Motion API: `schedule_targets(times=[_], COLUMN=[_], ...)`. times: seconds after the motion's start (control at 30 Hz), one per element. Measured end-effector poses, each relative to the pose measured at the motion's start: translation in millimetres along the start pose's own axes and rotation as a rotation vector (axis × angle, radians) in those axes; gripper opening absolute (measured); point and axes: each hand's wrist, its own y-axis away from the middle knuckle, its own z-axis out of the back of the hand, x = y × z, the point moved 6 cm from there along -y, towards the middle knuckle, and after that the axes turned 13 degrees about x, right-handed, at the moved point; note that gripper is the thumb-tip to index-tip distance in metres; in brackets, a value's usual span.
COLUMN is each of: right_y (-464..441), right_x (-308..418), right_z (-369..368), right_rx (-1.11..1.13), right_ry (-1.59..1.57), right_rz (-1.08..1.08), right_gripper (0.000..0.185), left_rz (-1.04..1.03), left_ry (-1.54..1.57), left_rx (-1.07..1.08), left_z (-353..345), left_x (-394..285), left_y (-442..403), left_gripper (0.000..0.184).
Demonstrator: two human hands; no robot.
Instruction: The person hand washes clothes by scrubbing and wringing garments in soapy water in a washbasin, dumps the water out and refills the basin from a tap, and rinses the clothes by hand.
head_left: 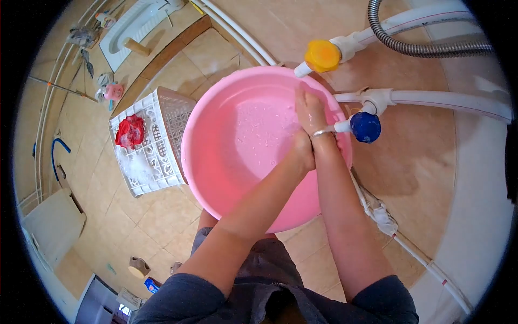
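Observation:
Over the right side of a large pink basin [210, 178], my right hand [311, 110] is stretched out with its fingers extended, holding nothing. My left hand [305, 150] is wrapped around my right wrist from below, its fingers mostly hidden. A stream of water [324, 131] runs from the tap with the blue knob [366, 127] onto that wrist. Shallow water with some bubbles lies in the bottom of the basin. Above it, the tap with the yellow knob [322, 56] points toward the rim.
Left of the basin stands a white plastic basket [156, 135], with a wet red cloth [130, 132] and white suds on it. White pipes [431, 98] and a metal hose [410, 49] run along the right wall. A squat toilet [127, 32] and a pink bottle [113, 90] are farther back.

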Motion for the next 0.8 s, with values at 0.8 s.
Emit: schedule_targets(times=[0.8], right_y=[160.1], right_x=[115.4], right_z=[142.1], right_rx=[0.004], right_ry=[-0.962], right_rz=[-0.082], right_gripper=[0.036], left_rz=[-0.048], left_ry=[-0.319], left_rx=[0.017], left_z=[-32.8], left_x=[-17.5], left_y=[6.0], left_gripper=[0.034])
